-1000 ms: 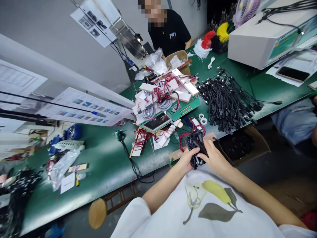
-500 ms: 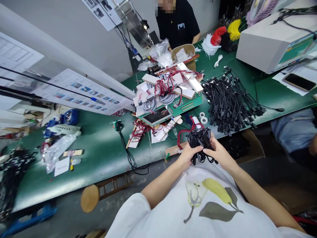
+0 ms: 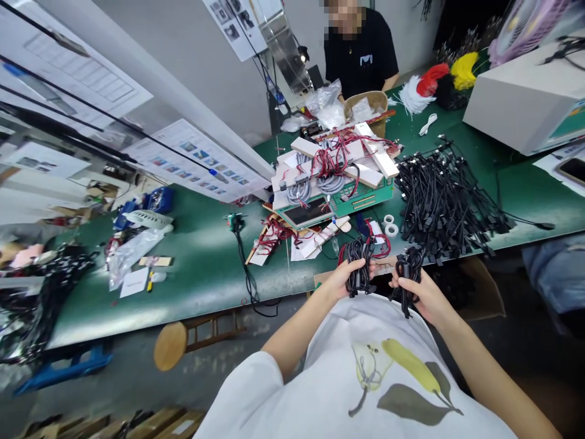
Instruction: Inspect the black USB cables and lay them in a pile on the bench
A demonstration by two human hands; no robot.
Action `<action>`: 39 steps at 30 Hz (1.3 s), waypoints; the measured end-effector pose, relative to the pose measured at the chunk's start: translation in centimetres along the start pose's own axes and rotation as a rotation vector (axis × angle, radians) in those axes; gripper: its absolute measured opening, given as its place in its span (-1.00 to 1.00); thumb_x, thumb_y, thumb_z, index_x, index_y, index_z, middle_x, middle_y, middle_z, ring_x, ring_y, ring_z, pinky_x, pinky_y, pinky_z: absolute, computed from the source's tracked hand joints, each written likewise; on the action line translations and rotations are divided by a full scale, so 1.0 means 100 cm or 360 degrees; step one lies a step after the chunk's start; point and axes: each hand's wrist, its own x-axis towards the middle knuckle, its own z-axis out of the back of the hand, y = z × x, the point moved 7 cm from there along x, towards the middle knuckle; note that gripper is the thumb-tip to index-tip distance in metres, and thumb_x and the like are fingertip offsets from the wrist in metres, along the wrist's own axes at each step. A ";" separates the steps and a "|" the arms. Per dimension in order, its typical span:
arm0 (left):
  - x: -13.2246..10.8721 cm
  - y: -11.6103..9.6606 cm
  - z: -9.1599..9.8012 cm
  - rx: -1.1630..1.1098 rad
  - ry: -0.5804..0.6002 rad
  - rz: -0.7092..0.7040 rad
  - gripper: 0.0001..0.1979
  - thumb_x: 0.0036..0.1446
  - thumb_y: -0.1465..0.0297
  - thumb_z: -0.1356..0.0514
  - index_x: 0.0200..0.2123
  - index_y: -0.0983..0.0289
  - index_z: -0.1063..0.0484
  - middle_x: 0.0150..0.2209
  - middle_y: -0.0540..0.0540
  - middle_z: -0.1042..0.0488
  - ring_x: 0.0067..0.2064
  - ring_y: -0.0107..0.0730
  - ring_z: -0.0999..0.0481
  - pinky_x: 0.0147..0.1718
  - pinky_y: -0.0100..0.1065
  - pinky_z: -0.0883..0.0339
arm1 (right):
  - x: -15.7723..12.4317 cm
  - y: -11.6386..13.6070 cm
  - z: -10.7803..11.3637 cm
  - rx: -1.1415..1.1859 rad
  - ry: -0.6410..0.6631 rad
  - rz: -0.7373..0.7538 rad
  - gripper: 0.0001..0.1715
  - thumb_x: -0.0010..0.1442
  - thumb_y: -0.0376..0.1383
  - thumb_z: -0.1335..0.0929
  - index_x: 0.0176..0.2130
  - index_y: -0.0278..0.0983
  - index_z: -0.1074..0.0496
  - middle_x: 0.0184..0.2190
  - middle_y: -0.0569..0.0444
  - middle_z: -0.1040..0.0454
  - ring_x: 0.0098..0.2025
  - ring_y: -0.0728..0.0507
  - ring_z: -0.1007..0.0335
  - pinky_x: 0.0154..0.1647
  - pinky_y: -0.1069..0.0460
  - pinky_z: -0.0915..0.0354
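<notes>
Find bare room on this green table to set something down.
The widest bare patch of green tabletop lies between the flat tan strip and the small green device; a smaller one borders the boxy grey machine. Crowded: the central white boards and black cable heap.

No readable text anywhere.

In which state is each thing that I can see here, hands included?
Left hand, gripping
Left-held cable bundle, coiled
Right hand, gripping
Right-held cable bundle, coiled
Black cable pile, loose, spread out
White cable, looped
Lamp, lit
Phone, screen dark
Fan, spinning or not unclear
</notes>
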 end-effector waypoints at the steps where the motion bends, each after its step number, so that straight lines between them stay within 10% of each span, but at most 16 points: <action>1: -0.001 0.000 -0.002 0.0018 0.0008 0.0002 -0.58 -0.02 0.33 -0.45 -0.14 0.44 -0.47 -0.27 0.22 -0.58 -0.32 -0.32 -0.61 -0.29 -0.36 -0.52 | -0.001 -0.001 0.000 -0.0007 -0.0009 0.0000 -0.46 -0.01 -0.11 -0.57 -0.11 -0.21 -0.38 -0.25 0.06 -0.46 -0.22 -0.15 -0.44 -0.06 -0.10 -0.38; 11: -0.008 -0.009 -0.014 0.0202 0.0023 -0.0102 -0.50 -0.15 0.37 -0.50 -0.13 0.36 -0.43 -0.35 0.13 -0.55 -0.32 -0.33 -0.57 -0.26 -0.34 -0.45 | -0.005 -0.023 0.026 -0.0155 -0.0065 -0.0108 -0.50 -0.05 -0.10 -0.58 -0.25 -0.25 -0.37 -0.48 0.14 -0.38 -0.46 -0.08 -0.29 -0.44 0.03 -0.20; 26: -0.059 -0.036 -0.051 0.0360 0.0159 -0.0237 -0.62 -0.12 0.31 -0.45 -0.27 0.37 -0.46 -0.42 0.10 -0.50 -0.44 -0.40 -0.48 -0.43 -0.38 -0.39 | 0.025 0.071 -0.036 -0.0010 0.0697 0.0121 -0.48 -0.05 -0.03 -0.57 -0.31 -0.30 -0.37 -0.54 0.18 -0.26 -0.59 0.04 -0.08 -0.51 0.06 -0.05; 39: -0.066 -0.059 -0.050 0.1128 0.0060 -0.0494 -0.60 -0.01 0.22 -0.36 -0.18 0.35 -0.41 -0.36 0.08 -0.49 -0.33 -0.31 -0.47 -0.28 -0.30 -0.37 | 0.014 0.057 -0.023 -0.0154 0.0376 0.0283 -0.49 0.01 0.02 -0.52 -0.34 -0.29 -0.35 -0.52 0.13 -0.29 -0.54 0.00 -0.13 -0.48 0.05 -0.08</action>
